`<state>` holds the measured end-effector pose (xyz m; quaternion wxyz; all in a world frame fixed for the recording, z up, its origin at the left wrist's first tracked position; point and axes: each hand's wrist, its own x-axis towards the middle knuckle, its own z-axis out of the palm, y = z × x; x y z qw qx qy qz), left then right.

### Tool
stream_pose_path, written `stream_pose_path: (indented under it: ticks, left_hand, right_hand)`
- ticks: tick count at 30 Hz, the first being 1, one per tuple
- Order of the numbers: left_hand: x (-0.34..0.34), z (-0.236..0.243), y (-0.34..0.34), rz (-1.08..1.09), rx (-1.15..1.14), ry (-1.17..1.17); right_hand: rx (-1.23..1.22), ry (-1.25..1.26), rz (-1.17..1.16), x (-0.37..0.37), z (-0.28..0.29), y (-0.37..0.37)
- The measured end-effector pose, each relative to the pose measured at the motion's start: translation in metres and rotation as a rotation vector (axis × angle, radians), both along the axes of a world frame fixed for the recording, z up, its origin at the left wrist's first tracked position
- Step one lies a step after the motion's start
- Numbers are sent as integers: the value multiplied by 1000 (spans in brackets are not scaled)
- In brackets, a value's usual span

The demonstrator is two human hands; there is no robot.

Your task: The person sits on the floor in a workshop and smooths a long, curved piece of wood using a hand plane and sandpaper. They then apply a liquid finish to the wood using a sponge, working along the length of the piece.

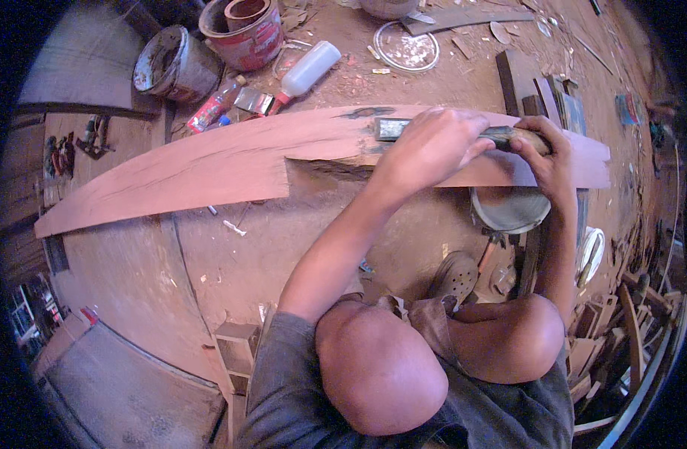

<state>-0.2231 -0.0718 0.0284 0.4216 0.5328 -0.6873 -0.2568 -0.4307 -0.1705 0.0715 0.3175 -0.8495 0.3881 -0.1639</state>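
A long, curved, reddish wooden board (186, 168) lies crosswise in front of me, tapering to a point at the left. Dark cracks run along its grain, and its near edge has a rough notch at the middle. Across the board's right half I hold what looks like a wide chisel (392, 129), its flat metal end pointing left. My left hand (437, 146) is closed over its blade, hiding part of it, close to the wood. My right hand (547, 153) wraps round the handle at the other end.
Beyond the board stand a red bucket (246, 45) and a dirty bucket (175, 67), near a white plastic bottle (310, 69) and a round lid (407, 46). Under the board's right part is a bowl (511, 213); a clog (455, 277) and wood scraps (594, 329) are nearer.
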Motion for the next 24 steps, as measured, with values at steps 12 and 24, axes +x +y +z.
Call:
stream_pose_path:
  ticks: [12, 24]
  left_hand:
    - [-8, -6, -2, 45, -86, -15]
    - [-13, -7, -8, -1, -37, -45]
  right_hand:
    - [45, -65, -34, -5, 1, -2]
    - [28, -32, -47, -18, 0, -8]
